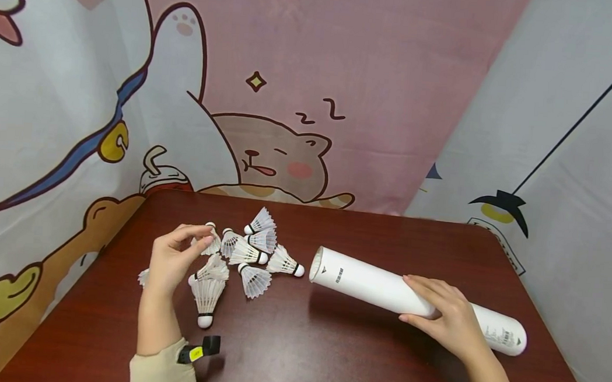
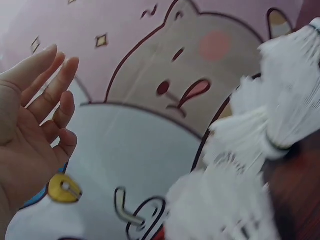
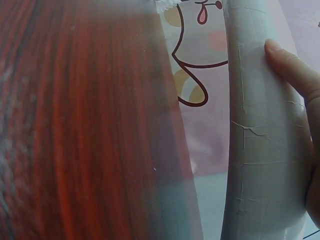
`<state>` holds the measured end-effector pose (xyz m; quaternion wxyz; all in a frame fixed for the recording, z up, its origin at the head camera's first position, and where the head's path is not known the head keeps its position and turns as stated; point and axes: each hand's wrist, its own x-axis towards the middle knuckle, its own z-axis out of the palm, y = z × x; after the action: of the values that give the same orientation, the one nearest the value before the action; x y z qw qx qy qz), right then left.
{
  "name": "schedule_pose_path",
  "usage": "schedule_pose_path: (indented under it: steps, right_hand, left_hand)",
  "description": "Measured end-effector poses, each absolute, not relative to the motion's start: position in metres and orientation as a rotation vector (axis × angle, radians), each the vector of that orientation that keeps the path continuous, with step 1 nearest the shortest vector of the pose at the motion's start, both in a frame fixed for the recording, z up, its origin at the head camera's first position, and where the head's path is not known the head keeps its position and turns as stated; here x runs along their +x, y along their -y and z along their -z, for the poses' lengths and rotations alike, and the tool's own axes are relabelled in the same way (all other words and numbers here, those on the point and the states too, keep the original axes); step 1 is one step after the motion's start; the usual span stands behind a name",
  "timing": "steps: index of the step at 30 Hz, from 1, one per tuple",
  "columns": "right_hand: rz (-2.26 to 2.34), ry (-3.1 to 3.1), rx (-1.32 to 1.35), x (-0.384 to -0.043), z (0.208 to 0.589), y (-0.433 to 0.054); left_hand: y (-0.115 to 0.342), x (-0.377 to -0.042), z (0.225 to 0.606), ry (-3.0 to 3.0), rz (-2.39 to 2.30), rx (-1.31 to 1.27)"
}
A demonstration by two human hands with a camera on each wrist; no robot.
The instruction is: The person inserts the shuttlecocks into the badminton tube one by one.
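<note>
My right hand [image 1: 448, 316] grips a long white shuttlecock tube [image 1: 369, 279] around its middle. The tube's mouth faces left toward the shuttlecocks, with a shadow on the table below it. In the right wrist view, the thumb lies along the creased side of the tube [image 3: 260, 150]. My left hand [image 1: 175, 259] is over the left side of the pile, its fingers loosely bent. Nothing sits between those fingers in the left wrist view, where the hand [image 2: 37, 115] is apart from the blurred white shuttlecocks [image 2: 240, 145]. A shuttlecock [image 1: 211, 242] lies just behind its fingertips in the head view.
Several white shuttlecocks [image 1: 250, 250] lie in a loose cluster on the dark red-brown table [image 1: 297, 342]. One shuttlecock [image 1: 206, 302] lies nearest the front, and another [image 1: 143, 277] is partly hidden behind the left wrist. A printed cloth [image 1: 385, 102] hangs behind the table.
</note>
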<state>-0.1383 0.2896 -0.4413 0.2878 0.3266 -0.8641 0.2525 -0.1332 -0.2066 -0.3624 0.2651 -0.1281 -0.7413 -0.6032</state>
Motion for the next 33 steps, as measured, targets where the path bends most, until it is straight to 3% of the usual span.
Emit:
schedule_pose_path:
  steps: [19,33]
  right_hand:
    - [-0.681,2.431,0.820,-0.134,0.441,-0.291]
    - [-0.660,2.307,0.879,-0.140,0.441,-0.290]
  left_hand:
    - [0.282,-0.122,0.410,2.016,1.610,0.397]
    - [0.306,-0.125,0.451,1.812,1.799,0.424]
